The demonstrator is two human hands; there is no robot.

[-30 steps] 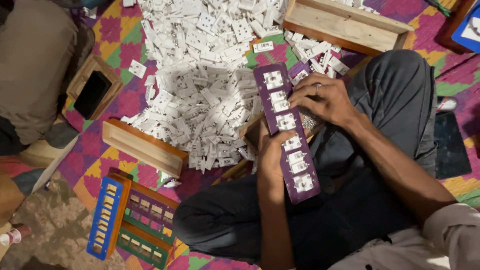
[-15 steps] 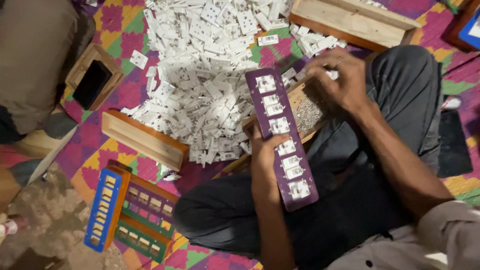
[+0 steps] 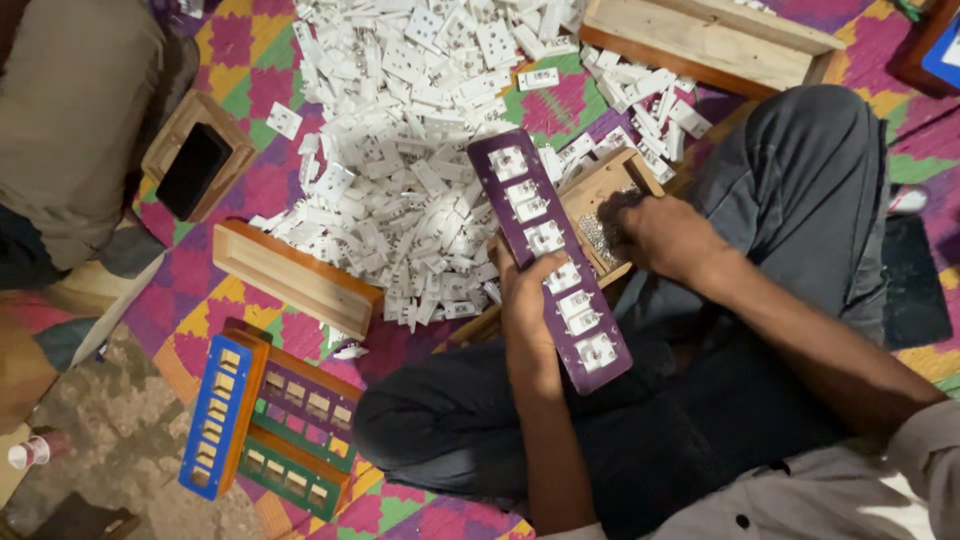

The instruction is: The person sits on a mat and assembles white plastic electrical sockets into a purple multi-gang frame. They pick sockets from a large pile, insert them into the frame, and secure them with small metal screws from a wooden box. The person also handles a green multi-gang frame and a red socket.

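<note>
My left hand (image 3: 527,295) grips a long purple tray (image 3: 548,255) from its left edge, thumb across it. The tray rests tilted over my crossed legs and holds several white socket parts in a row. My right hand (image 3: 655,232) reaches into a small wooden box (image 3: 598,195) of tiny metal pieces just right of the tray, fingers bunched down inside it. What those fingers hold is hidden. A big heap of white plastic socket parts (image 3: 400,150) lies on the mat beyond the tray.
A long wooden box (image 3: 295,277) lies left of the heap, another wooden box (image 3: 705,40) at the top right. Stacked blue, purple and green trays (image 3: 270,415) sit at the lower left. Another person (image 3: 70,120) sits at the top left beside a small wooden box (image 3: 190,165).
My right hand left the top of the purple tray and moved right and down into the small wooden box. The left hand kept its hold on the tray.
</note>
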